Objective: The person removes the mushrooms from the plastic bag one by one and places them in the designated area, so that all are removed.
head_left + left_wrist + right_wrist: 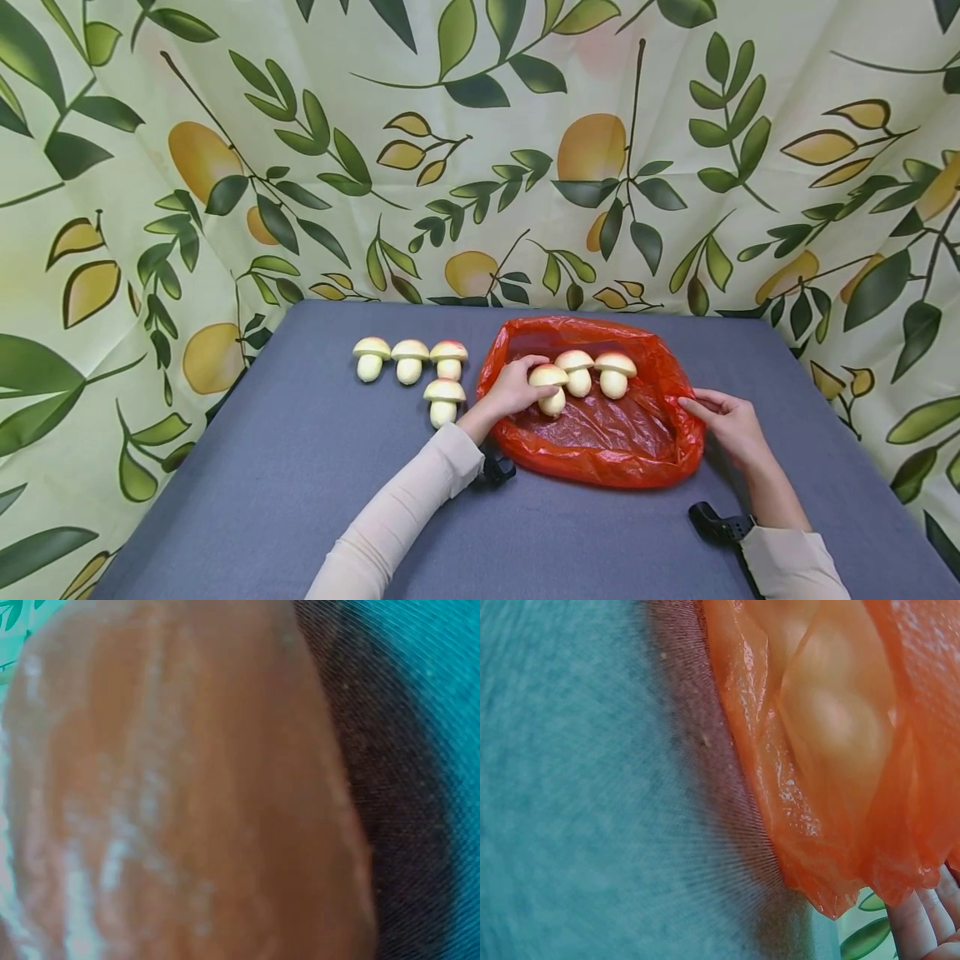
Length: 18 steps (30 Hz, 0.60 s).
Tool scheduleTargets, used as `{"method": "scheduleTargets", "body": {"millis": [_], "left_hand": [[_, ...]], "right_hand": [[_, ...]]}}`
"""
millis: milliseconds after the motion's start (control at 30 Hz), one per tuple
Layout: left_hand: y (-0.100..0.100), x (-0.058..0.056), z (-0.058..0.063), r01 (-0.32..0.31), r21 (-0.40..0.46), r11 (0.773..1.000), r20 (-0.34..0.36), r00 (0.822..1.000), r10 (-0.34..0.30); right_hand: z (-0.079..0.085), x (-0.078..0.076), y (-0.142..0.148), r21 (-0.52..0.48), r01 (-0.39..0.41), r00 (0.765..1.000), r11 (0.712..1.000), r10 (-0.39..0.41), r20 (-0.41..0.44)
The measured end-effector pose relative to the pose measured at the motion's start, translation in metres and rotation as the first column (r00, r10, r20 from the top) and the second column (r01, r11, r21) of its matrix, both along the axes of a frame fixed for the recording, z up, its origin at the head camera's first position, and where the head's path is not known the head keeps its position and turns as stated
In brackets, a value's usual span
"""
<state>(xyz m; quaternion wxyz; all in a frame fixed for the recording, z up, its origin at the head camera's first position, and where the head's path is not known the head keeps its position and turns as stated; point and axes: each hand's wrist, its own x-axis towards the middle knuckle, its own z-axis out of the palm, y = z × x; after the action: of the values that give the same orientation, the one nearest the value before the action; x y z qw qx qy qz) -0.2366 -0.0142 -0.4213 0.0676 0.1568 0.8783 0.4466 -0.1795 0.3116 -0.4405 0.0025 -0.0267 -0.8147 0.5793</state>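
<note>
An open red plastic bag (592,468) lies on the table in the head view, its mouth spread wide. Inside it, near the left wall, my left hand (512,390) grips a toy mushroom (552,403) with a pale stem and yellowish cap. Two more mushrooms, one in the middle (578,379) and one on the right (614,383), stand beside it in the bag. With thumb and fingers, my right hand (738,427) pinches the bag's right rim. The right wrist view shows the bag's side (780,787) close up, with fingers (915,926) at its lower edge.
Left of the bag, several similar mushrooms stand on the grey table (300,500): a row of three (408,367) and one in front (443,400). A leaf-and-fruit patterned curtain (465,192) hangs behind the table and along its sides.
</note>
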Motion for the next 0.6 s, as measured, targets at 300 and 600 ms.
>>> {"method": "scheduleTargets", "body": {"millis": [300, 600], "left_hand": [[-0.003, 0.003, 0.007, 0.016, 0.041, 0.999, -0.012, 1.0, -0.015], [-0.008, 0.011, 0.017, 0.041, 0.072, 0.997, -0.038, 0.999, -0.038]], "right_hand": [[0.001, 0.0, 0.0, -0.01, -0.001, 1.0, 1.0, 0.001, 0.001], [-0.001, -0.001, 0.0, -0.012, -0.003, 1.0, 1.0, 0.003, -0.016]]}}
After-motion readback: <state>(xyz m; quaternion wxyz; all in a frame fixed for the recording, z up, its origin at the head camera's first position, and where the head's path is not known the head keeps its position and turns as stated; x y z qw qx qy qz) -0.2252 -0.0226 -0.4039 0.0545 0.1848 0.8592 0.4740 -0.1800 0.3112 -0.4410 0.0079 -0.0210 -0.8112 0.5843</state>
